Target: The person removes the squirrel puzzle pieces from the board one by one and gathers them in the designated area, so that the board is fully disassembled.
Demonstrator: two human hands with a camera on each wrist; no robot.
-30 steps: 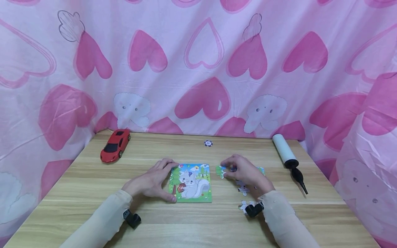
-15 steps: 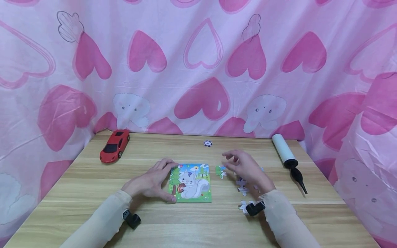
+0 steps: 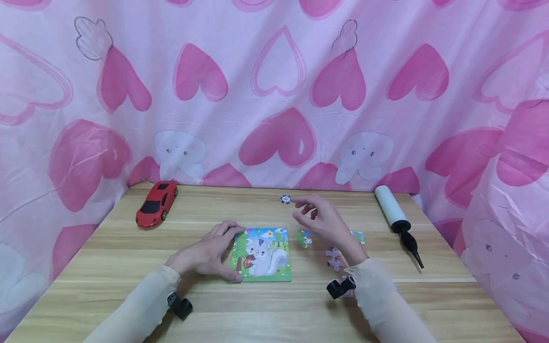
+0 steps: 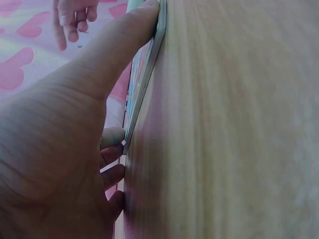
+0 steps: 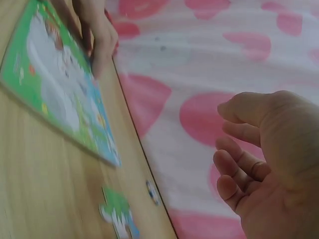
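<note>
A square jigsaw puzzle [image 3: 267, 259] with a white squirrel picture lies flat on the table. My left hand [image 3: 206, 252] holds it by its left side, thumb at the near corner and index finger at the far corner. In the left wrist view the thumb [image 4: 134, 30] presses along the board's edge. My right hand [image 3: 325, 223] hovers over the table with loosely bent fingers and nothing in them. Its index fingertip overlaps the edge of a small poker chip [image 3: 285, 199] in the head view; the right wrist view shows the hand [image 5: 279, 154] apart from the chip [image 5: 152, 192].
Loose puzzle pieces lie right of the puzzle: a green one [image 3: 305, 238], a purple one [image 3: 333, 258] and another [image 3: 358, 237] beyond the right wrist. A red toy car [image 3: 157, 205] stands back left. A white and black hand pump [image 3: 392, 207] lies back right, before a pink heart curtain.
My right hand has moved off the green puzzle piece, up and away toward the poker chip, its fingers loosening. The left hand has stayed on the puzzle.
</note>
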